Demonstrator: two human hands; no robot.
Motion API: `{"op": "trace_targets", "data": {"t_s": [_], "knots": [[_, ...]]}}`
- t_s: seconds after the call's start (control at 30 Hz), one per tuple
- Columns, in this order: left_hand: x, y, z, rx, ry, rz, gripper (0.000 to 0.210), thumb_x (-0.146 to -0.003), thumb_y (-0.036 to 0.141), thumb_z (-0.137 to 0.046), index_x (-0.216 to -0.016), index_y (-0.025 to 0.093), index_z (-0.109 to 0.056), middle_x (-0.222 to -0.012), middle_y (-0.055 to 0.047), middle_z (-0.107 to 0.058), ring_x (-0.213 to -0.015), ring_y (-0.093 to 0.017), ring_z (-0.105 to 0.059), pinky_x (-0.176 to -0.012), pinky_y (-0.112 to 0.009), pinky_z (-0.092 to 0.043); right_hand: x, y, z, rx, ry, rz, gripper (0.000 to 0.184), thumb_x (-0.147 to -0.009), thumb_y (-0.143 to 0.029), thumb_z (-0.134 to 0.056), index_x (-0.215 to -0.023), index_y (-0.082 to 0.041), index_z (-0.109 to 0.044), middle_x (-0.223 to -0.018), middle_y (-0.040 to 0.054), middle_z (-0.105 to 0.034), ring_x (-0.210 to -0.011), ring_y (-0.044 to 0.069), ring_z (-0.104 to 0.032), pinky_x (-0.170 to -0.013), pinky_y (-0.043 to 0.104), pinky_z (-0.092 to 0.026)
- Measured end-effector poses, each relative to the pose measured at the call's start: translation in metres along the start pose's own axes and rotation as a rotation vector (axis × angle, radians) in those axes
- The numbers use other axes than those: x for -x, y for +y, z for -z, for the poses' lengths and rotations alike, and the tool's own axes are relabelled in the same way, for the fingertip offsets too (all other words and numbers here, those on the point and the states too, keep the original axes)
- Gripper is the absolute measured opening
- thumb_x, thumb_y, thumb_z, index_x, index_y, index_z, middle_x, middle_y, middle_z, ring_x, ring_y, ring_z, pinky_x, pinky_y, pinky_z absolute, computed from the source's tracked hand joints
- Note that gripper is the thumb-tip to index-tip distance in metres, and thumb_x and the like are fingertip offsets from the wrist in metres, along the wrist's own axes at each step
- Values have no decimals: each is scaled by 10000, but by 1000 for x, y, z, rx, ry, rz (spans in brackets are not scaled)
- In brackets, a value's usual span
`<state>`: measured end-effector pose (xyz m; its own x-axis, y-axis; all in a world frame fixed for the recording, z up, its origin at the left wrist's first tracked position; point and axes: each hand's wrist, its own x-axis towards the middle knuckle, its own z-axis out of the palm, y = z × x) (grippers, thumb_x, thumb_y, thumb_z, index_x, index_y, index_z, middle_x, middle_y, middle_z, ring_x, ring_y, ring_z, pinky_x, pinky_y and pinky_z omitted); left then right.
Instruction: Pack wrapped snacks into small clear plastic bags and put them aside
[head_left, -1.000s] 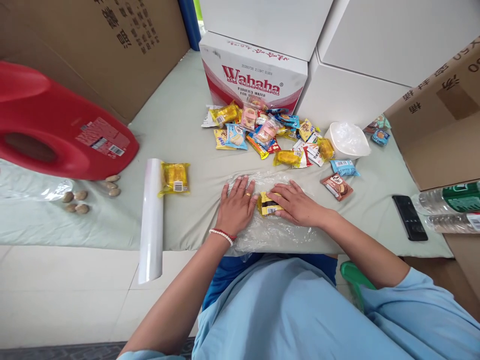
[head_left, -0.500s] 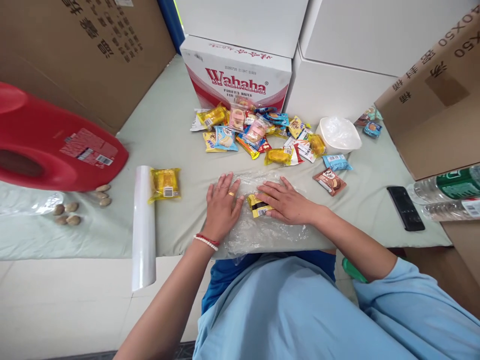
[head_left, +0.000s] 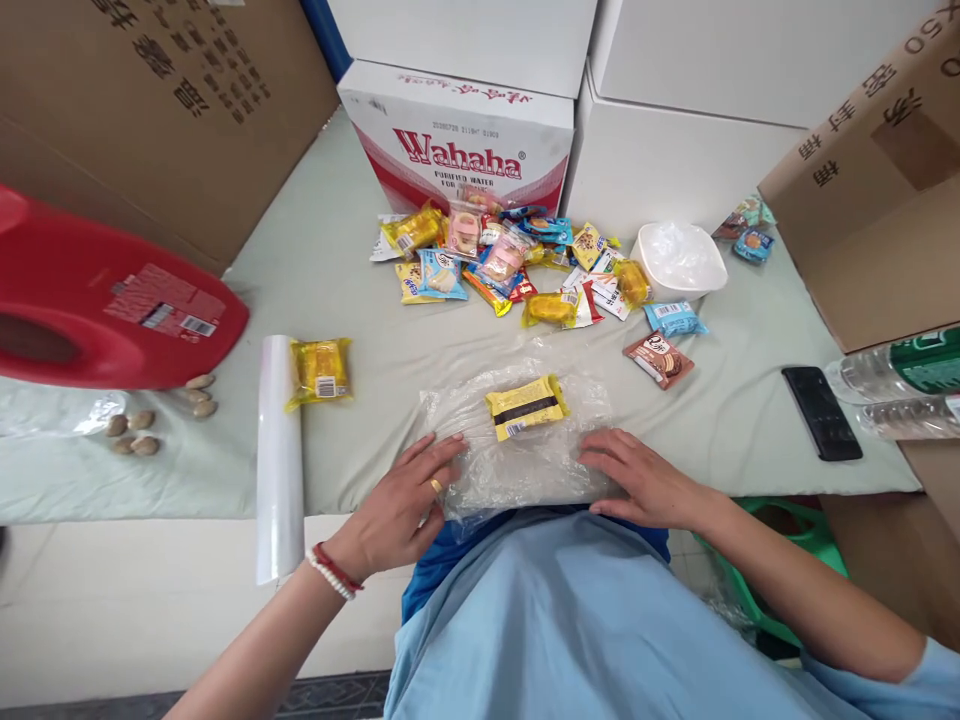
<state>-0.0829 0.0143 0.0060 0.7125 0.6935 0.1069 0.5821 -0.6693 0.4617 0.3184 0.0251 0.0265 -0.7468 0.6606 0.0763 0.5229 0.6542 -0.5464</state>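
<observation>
While the left hand and right hand, fingers apart, flank the clear film, its right edge barely shows.

The left grip and right grip flank a yellow packet on plastic film.

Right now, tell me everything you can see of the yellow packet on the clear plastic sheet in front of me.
The packet is a small yellow wrapper with a dark band along its length and a barcode near its lower left corner. It looks like shiny plastic and shows no visible tear. It lies flat and slightly slanted, right end farther from you, on the clear plastic sheet. Neither your left hand nor right hand touches it.
</observation>
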Motion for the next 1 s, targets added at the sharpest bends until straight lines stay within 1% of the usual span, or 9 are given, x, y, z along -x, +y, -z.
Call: {"op": "trace_targets", "data": {"t_s": [0.13,0.27,0.4,0.5,0.57,0.7,0.8,0.9,1.0], "knots": [[5,1,7,26,-69,-1,482,-848,204,-617,-1329,197,-579,-1699,-184,-333,-1592,-320,-301,-1295,-601,-278,10,5,-24,23,51,-66,243,-1020,-290,-581,-1235,-210,-661,-1336,160,-649,-1254,296,-577,-1048,533,-514],[-1,3,6,51,-95,44,180,-932,287,-633,-1080,238,-723,-1686,-127,-385,-1567,-339,-354,-1294,-611,-265,-6,8,-12,-57,68,-56,213,-1048,-240,-486,-1086,-223,-695,-1218,138,-700,-1112,258,-632,-967,475,-546],[-4,1,7,262,36,187,263,-1025,351,-498,-924,245,-717,-1522,-90,-600,-1421,-262,-560,-1277,-523,-352,-30,8,28,-197,56,-38,243,-1076,-300,-453,-1089,-217,-682,-1133,127,-713,-1064,220,-662,-926,367,-554],[-8,-3,10,429,179,368,302,-1039,434,-466,-936,246,-679,-1351,-92,-711,-1234,-239,-681,-1126,-437,-517,-54,11,52,-216,23,-77,268,-1078,-347,-462,-1068,-206,-689,-983,90,-718,-911,195,-676,-817,307,-530],[-13,-5,10,502,255,490,345,-1033,502,-466,-957,240,-678,-1287,-93,-732,-1179,-245,-692,-1053,-413,-546,-71,18,60,-225,15,-120,270,-1058,-371,-496,-1047,-194,-701,-936,70,-714,-846,184,-662,-780,292,-502],[-22,-10,9,644,385,692,455,-1023,613,-428,-979,230,-670,-1117,-104,-766,-1158,-269,-688,-1064,-440,-526,-99,36,56,-329,4,-291,285,-992,-414,-558,-1021,-175,-711,-872,26,-705,-758,162,-615,-717,266,-460],[-27,-11,8,732,402,654,495,-974,689,-465,-1035,230,-641,-1091,-113,-757,-1085,-281,-709,-1017,-452,-542,-111,46,49,-401,-1,-391,318,-948,-456,-587,-977,-165,-714,-796,-1,-674,-703,144,-559,-661,245,-418],[-34,-9,7,702,371,688,592,-831,698,-675,-1183,226,-610,-1205,-102,-723,-885,-237,-715,-838,-400,-570,-116,50,46,-440,-7,-424,349,-914,-494,-613,-932,-158,-706,-758,-11,-643,-674,133,-520,-638,241,-387],[-42,-9,4,705,439,809,465,-835,639,-689,-1016,216,-627,-951,-45,-737,-725,-186,-659,-687,-323,-524,-117,51,48,-470,-21,-446,383,-892,-534,-637,-927,-158,-701,-756,-13,-627,-660,129,-498,-626,246,-369]]}}
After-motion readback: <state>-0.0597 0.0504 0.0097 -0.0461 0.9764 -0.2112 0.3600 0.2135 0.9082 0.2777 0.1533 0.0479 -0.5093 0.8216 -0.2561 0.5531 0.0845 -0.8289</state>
